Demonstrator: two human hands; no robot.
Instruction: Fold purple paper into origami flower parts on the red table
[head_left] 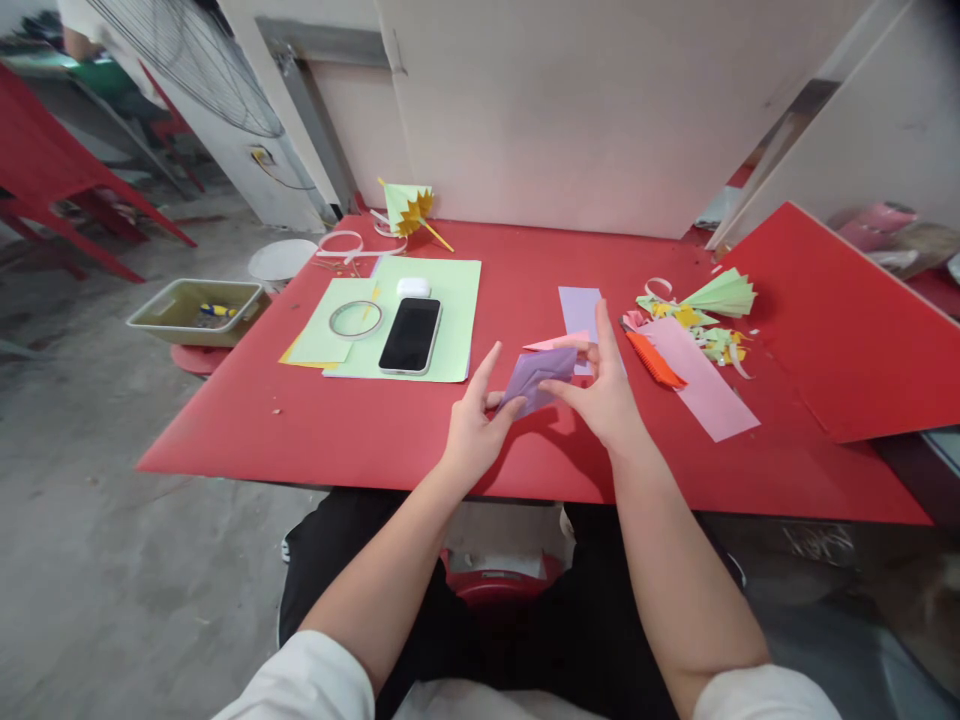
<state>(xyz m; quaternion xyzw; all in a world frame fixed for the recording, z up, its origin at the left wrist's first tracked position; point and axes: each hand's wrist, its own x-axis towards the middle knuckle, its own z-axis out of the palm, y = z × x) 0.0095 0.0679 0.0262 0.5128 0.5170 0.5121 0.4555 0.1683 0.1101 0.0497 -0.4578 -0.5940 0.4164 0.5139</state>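
Observation:
Above the red table (360, 435), both of my hands grip one folded piece of purple paper (534, 382). My left hand (480, 425) pinches its left edge between thumb and fingers, the index finger raised. At the other end, my right hand (604, 395) has its thumb on the front face and some fingers behind the paper. Just beyond lie a flat purple strip (579, 305) and a piece of pink paper (551, 343), both partly hidden. Right of my right hand are an orange box-cutter-like tool (654, 362) and a long pink strip (709, 390).
Green sheets (457, 320) at left carry a phone (411, 336), a white case (414, 288) and a tape roll (355, 319). A paper umbrella shape (411, 212) stands behind. Green paper scraps (720, 295) and a tilted red board (862, 330) are at right. A bin (199, 335) stands left.

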